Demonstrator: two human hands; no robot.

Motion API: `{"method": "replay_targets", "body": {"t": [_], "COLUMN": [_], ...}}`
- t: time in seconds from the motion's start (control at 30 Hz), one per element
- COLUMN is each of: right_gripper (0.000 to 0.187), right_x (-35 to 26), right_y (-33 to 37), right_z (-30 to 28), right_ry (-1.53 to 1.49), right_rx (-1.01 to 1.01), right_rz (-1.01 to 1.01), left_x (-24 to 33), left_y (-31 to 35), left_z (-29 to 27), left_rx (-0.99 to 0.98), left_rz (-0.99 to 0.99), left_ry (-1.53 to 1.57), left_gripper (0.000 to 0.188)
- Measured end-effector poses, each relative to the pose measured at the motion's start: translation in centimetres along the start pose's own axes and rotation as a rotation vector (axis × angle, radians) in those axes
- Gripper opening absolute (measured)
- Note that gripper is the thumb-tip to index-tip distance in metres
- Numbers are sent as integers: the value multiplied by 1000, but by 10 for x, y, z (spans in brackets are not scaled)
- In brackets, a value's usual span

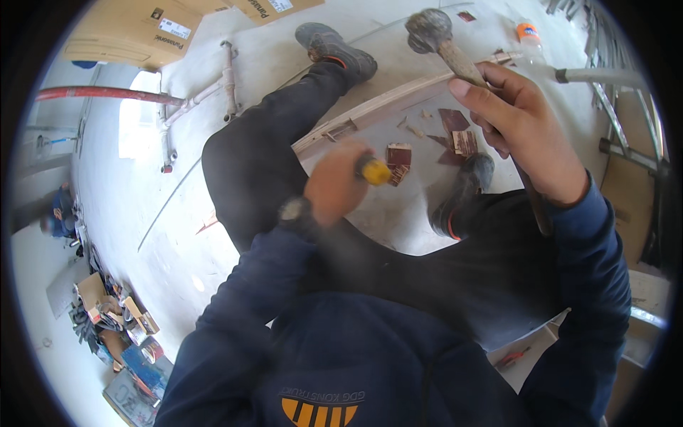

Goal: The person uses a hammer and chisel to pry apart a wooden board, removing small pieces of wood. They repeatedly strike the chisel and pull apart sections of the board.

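Note:
My right hand [523, 117] is closed round the wooden handle of a hammer [461, 62]. Its worn, rounded head is raised at the upper right, and the handle's lower end runs down past my wrist. My left hand [334, 183], blurred by motion, grips what looks like a chisel [375, 171] by a black handle with a yellow end. The chisel's blade is not visible. Just beyond that hand, a long pale wooden board [377, 107] stands on edge between my legs. A cut notch [339, 131] shows in its top edge, near my left knee.
Broken reddish-brown wood pieces [462, 142] lie on the pale floor beside my right shoe. A bottle with an orange label [528, 35] stands far right, near metal ladder-like bars [605, 77]. Pipes [228, 82] and cardboard boxes [128, 32] are far left; clutter [117, 313] lies lower left.

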State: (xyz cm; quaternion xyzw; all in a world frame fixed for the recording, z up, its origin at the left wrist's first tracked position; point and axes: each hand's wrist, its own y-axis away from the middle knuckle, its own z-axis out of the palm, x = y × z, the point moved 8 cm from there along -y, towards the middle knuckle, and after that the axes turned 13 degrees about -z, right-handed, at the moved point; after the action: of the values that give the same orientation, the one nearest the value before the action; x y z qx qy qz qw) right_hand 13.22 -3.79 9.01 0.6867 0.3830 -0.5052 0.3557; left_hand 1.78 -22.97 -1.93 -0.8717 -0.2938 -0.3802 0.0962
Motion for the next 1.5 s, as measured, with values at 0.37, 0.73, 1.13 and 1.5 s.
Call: {"method": "replay_targets", "body": {"t": [0.37, 0.73, 1.13, 1.5], "right_gripper": [38, 21, 22, 26], "right_x": [-15, -14, -9, -11], "right_y": [-7, -4, -3, -3], "right_z": [3, 1, 2, 7], "right_ry": [27, -110, -42, -94], "right_rx": [2, 36, 38, -5], "right_rz": [-55, 115, 173, 41], "left_x": [-18, 0, 10, 27], "left_y": [-34, -14, -9, -3], "left_z": [-95, -99, -104, -99], "left_rx": [135, 136, 176, 220], "left_rz": [-323, -248, -214, -109], "left_ry": [499, 275, 280, 165], "left_gripper": [18, 16, 17, 12]}}
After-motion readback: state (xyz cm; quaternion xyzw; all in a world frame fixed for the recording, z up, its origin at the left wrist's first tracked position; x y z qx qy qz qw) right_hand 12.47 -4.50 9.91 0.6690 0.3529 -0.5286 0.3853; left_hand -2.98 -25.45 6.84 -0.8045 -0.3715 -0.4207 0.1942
